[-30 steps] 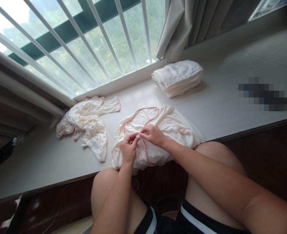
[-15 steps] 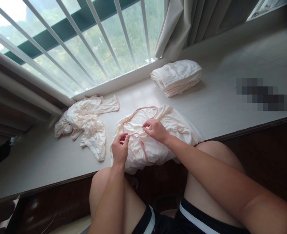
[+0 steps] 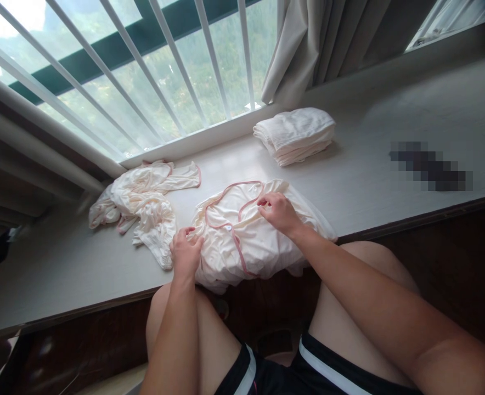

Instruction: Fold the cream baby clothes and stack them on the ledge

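A cream garment (image 3: 221,255) with pink trim lies in front of me, reaching the ledge's front edge, its neckline away from me. A white button (image 3: 228,227) shows on its front, where the pink bands meet. At the garment's left side is my left hand (image 3: 186,251), thumb and fingers apart, touching or just over the cloth. My right hand (image 3: 282,214) is at the upper right of the front, fingertips pinched on the cloth near the pink neckline. Its palm and lower fingers hide part of the fabric.
Left of the garment lies a crumpled cream piece of clothing (image 3: 144,192) with pink trim. A folded white stack (image 3: 295,134) sits near the window. Grey curtains (image 3: 295,49) hang on both sides. Farther right on the ledge (image 3: 366,164) is a pixelated dark patch.
My hands have moved apart: the left from beside the button to the garment's left side, the right further right. The neckline's pink trim now shows more fully between them.
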Tool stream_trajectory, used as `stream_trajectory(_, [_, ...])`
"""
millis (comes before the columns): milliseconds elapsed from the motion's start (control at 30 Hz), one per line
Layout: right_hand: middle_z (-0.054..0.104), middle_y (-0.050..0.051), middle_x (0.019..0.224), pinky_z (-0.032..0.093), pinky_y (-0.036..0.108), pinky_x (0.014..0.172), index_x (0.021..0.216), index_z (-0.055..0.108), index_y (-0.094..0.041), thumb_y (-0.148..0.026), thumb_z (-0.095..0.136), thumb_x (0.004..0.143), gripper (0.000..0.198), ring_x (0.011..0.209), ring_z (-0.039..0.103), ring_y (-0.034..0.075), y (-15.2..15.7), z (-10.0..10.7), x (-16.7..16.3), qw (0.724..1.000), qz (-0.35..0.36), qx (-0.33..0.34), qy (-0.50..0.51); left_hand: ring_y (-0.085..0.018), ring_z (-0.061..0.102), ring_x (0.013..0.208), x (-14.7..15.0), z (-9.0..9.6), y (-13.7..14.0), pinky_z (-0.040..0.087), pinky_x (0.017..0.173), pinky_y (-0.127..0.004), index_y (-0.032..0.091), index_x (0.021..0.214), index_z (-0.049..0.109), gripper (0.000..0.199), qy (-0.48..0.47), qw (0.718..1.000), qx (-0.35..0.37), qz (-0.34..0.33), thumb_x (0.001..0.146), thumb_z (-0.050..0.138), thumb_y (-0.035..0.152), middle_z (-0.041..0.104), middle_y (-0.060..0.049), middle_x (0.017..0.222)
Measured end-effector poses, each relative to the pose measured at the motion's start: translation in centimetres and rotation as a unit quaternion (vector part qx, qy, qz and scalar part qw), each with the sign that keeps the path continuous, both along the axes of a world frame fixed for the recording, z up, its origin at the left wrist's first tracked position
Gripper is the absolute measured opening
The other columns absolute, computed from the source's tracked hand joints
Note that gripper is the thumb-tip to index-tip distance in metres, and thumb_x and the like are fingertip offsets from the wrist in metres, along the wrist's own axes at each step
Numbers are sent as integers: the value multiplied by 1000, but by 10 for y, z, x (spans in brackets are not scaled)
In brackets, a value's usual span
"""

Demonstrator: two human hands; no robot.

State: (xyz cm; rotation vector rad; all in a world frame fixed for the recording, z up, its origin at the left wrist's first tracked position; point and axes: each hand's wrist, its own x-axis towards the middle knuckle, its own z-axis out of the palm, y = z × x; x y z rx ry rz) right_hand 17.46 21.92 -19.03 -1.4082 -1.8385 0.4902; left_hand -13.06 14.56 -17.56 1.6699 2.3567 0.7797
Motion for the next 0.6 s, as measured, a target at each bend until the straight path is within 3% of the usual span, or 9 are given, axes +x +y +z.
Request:
stream_trajectory(133, [72, 6, 100, 42, 35, 93, 91, 70, -20, -20, 64, 86, 8, 98, 61, 23, -3, -1, 7, 998, -21, -27, -46, -23, 65, 92, -2, -3, 2, 51, 85, -34, 24, 112, 68, 33, -48, 999, -18, 10, 80, 70, 31, 69, -6, 103])
stream_trajectory(333, [69, 8, 111, 40, 38, 92, 100, 69, -22, -26, 63, 88, 14, 108, 57, 27, -10, -3, 16, 991, -38, -52, -118, -22, 64, 76, -2, -3, 3, 47, 73, -31, 22, 108, 71, 32, -71, 996, -39, 28, 85, 63, 43, 69, -4, 82])
stream_trajectory(500, [62, 12, 122, 40, 42, 93, 112, 64, -22, -42, 69, 87, 32, 114, 51, 32, -17, -4, 25, 971, -83, -84, -205, -21, 63, 72, -2, -9, 3, 45, 69, -30, 20, 93, 69, 28, -90, 996, -12, 26, 89, 58, 45, 69, -4, 79])
stream_trajectory(600, [61, 14, 123, 40, 44, 93, 108, 64, -21, -44, 66, 91, 28, 114, 49, 32, -22, -5, 31, 960, -100, -100, -240, -20, 63, 72, -6, -13, 1, 46, 68, -28, 20, 94, 66, 28, -122, 991, 22, 45, 89, 56, 46, 69, -4, 81])
